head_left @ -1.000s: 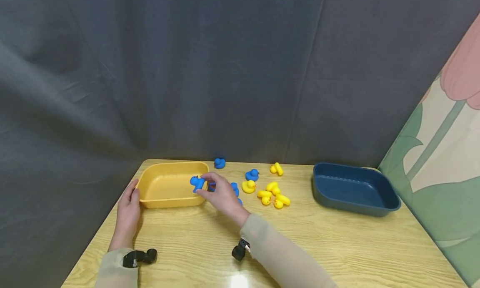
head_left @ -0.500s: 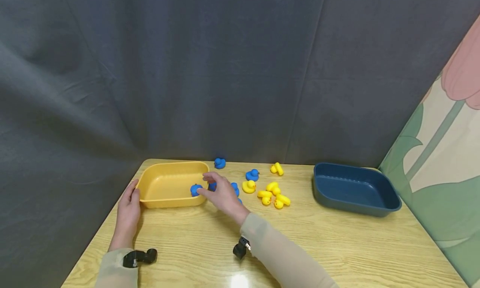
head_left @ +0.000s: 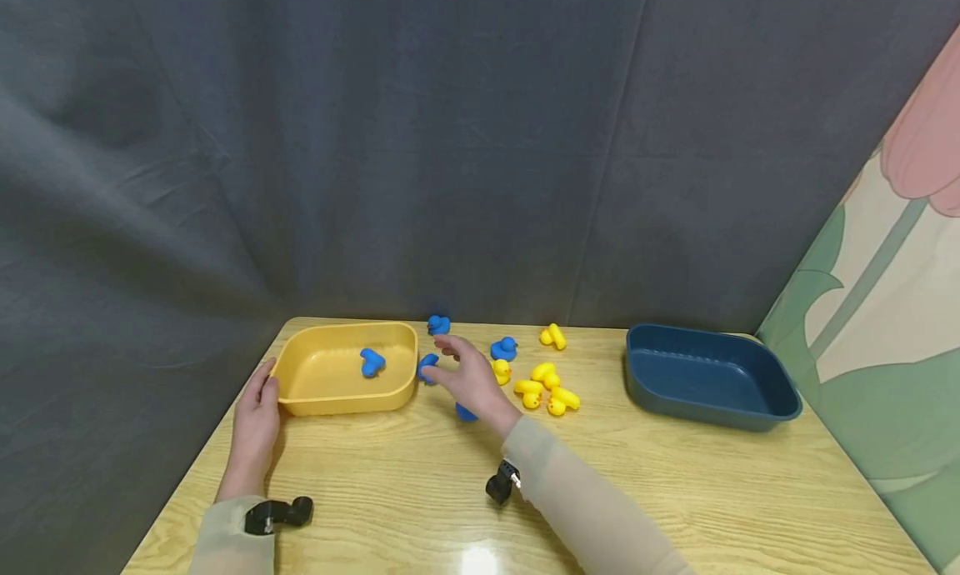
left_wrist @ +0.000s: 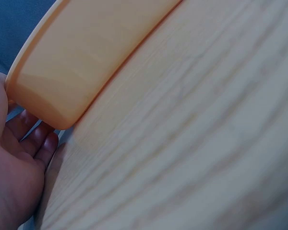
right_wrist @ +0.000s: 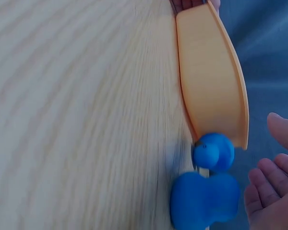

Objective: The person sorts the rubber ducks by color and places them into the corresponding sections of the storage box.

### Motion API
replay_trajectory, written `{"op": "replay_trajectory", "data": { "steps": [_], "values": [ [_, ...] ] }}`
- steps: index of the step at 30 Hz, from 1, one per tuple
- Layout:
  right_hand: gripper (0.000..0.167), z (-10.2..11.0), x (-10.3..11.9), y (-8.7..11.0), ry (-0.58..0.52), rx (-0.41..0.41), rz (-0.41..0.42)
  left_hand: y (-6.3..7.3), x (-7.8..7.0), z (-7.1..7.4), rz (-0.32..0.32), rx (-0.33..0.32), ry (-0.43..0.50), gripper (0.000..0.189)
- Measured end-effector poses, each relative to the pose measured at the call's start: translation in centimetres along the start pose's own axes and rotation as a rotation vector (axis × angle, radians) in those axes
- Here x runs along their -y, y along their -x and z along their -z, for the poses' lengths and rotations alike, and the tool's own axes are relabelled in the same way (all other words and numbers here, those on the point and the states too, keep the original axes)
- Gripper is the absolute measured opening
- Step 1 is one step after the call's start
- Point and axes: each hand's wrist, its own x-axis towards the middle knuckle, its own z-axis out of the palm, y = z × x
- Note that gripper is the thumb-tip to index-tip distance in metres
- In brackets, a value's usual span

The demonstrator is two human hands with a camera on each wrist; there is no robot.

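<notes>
The yellow bin [head_left: 341, 406] stands at the table's left, with one blue toy duck [head_left: 372, 362] lying inside it. My left hand [head_left: 256, 425] grips the bin's left end, thumb by the near corner and fingers around the outside, as the left wrist view [left_wrist: 19, 167] shows. Fingers spread and holding nothing, my right hand [head_left: 472, 383] hovers just right of the bin. Near its fingertips a blue duck [head_left: 427, 368] sits against the bin's right side. Another blue duck [right_wrist: 197, 201] is close by, partly hidden under that hand in the head view.
Farther back are two blue ducks [head_left: 504, 348]. Several yellow ducks [head_left: 546, 375] lie loosely grouped right of my right hand. A dark blue bin [head_left: 712, 412] stands at the table's right. A grey curtain [head_left: 480, 158] hangs along the back edge.
My right hand has let go of the blue duck, which dropped into the yellow bin. The hand then moved right, out over the table. My left hand has stayed in place.
</notes>
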Motion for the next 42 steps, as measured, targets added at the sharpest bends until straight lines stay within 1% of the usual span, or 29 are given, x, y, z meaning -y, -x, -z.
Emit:
{"op": "replay_trajectory", "data": {
  "steps": [2,7,10,16,20,30,39,42],
  "values": [
    [0.065,0.3,-0.3,-0.2,0.019,0.005,-0.015,0.1,-0.1,0.0,0.0,-0.002,-0.003,0.059],
    [0.069,0.7,-0.7,-0.5,0.062,0.026,-0.017,0.1,-0.1,-0.1,0.009,-0.005,-0.018,0.06],
    [0.071,0.6,-0.9,-0.5,0.092,0.042,-0.005,0.1,-0.1,-0.1,0.009,-0.006,-0.02,0.06],
    [0.075,0.2,-1.5,-0.6,0.191,0.069,0.046,0.2,-0.2,-0.1,0.016,-0.001,-0.013,0.06],
    [0.077,0.0,-1.9,-0.8,0.22,0.079,0.048,0.2,-0.2,0.0,0.017,0.002,-0.004,0.059],
    [0.078,-0.2,-2.6,-1.4,0.213,0.12,0.019,0.2,-0.3,-0.2,0.025,0.001,0.0,0.06],
    [0.075,-0.1,-3.4,-2.0,0.129,0.149,0.008,-0.1,-0.1,-0.4,0.019,-0.012,0.005,0.059],
    [0.073,-0.3,-3.6,-2.2,0.118,0.151,-0.007,-0.1,0.0,-0.4,0.016,-0.012,0.005,0.059]
  ]
}}
